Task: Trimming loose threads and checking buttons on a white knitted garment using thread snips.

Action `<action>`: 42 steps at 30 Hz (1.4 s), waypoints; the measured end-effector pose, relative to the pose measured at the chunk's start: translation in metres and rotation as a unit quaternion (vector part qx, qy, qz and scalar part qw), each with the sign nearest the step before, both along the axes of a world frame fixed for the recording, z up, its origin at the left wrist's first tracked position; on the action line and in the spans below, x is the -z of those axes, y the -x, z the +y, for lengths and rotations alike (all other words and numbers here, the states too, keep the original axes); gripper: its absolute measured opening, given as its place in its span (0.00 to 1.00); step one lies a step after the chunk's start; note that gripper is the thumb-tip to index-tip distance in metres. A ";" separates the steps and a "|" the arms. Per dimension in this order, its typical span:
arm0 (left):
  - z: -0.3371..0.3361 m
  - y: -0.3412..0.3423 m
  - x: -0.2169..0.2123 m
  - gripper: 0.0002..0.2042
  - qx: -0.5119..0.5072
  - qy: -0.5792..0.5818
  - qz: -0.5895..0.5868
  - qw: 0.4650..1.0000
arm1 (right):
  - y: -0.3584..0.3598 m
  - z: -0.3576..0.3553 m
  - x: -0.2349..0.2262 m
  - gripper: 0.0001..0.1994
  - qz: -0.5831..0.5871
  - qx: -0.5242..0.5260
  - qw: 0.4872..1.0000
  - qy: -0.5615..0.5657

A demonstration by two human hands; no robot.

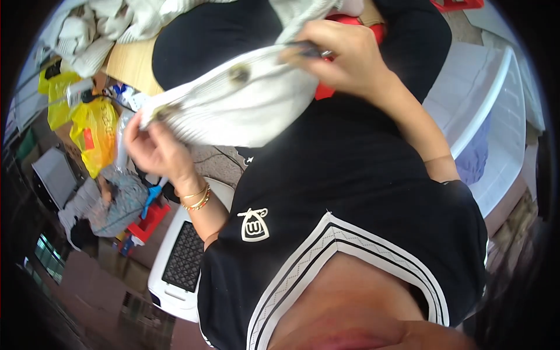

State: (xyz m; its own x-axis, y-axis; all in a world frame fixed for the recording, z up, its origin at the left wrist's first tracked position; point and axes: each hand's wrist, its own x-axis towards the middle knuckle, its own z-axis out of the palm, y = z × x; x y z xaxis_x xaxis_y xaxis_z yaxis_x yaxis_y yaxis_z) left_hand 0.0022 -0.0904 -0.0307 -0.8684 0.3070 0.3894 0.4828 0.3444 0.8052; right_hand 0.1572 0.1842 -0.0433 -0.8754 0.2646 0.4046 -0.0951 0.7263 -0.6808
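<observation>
Held garment [256,105]: 1 | yellow bags [96,131]: 2 | clear bin [506,131]: 1

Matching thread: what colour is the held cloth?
The held cloth is off-white, seen in the head view.

We note white ribbed knit fabric [256,105] spanning left hand [156,146] to right hand [350,58], blocking the middle. Yellow plastic bag [96,128] bounds the left; translucent plastic bin [503,134], the right. Open room near, between bare forearms [417,125].
</observation>
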 end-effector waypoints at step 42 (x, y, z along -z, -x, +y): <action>-0.146 0.194 -0.046 0.10 0.054 -0.536 -0.164 0.826 | -0.123 0.057 0.002 0.19 0.100 0.222 0.948 -0.204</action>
State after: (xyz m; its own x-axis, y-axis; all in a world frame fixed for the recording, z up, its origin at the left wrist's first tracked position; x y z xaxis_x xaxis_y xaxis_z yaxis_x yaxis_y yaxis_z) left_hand -0.1913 -0.2364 0.0154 -0.9711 0.0210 0.2376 0.1596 -0.6830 0.7127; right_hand 0.2798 0.2411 -0.0458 -0.6091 0.3739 0.6994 0.1834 0.9244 -0.3345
